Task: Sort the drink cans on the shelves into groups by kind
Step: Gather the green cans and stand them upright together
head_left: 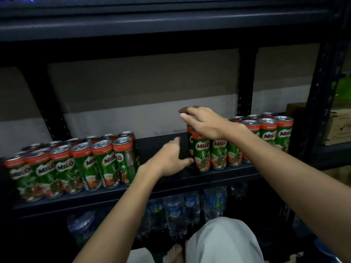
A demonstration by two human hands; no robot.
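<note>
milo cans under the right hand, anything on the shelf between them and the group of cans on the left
Nothing visible but the left hand, resting open on the bare shelf in the gap. The right hand lies over the tops of the right cans; the left cans stand across the gap.

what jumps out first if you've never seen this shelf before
Two clusters of green Milo cans stand on the dark shelf: the left group and the right group. The right hand rests on top of the right group's near cans, while the left hand reaches into the gap between.
</note>
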